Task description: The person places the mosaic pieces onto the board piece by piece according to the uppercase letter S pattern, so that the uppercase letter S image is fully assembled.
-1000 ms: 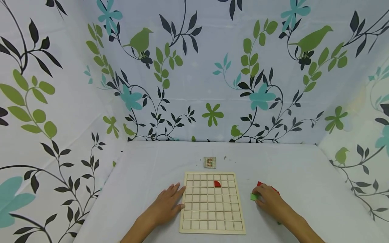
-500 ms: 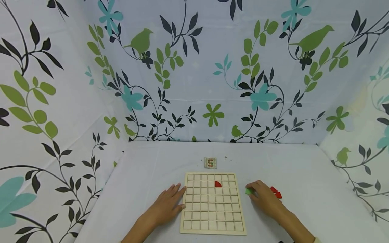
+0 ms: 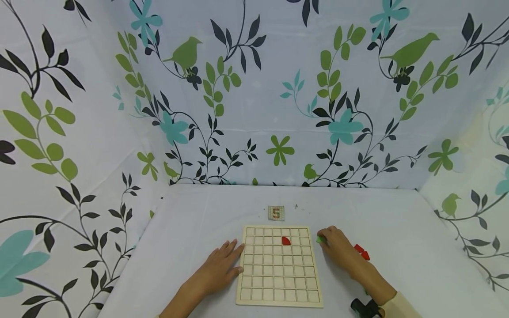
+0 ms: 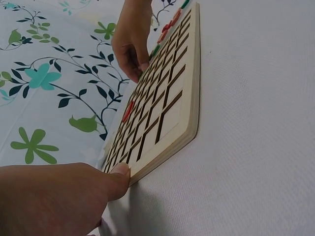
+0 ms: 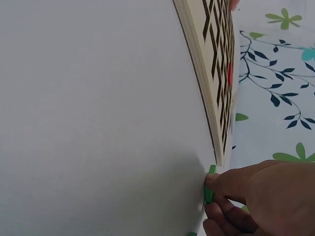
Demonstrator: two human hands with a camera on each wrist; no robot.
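Note:
A wooden grid board (image 3: 278,266) lies flat, with one red quarter-round piece (image 3: 286,240) in a cell of its second row. My left hand (image 3: 218,268) rests against the board's left edge, fingers spread; in the left wrist view its thumb (image 4: 119,176) touches the rim. Just right of the board's upper right side, my right hand (image 3: 338,247) pinches a green piece (image 3: 320,239). The right wrist view shows that green piece (image 5: 210,184) between thumb and fingers, near the board's corner.
Red pieces (image 3: 362,251) lie right of the right hand, partly behind the forearm. A small patterned card (image 3: 276,213) sits beyond the board. A dark object (image 3: 365,308) is at the right wrist. Leaf-patterned cloth (image 3: 254,88) hangs behind and at the sides.
My right hand has moved left and a little away from me, carrying the green piece from the red pieces towards the board. My left hand has stayed in place.

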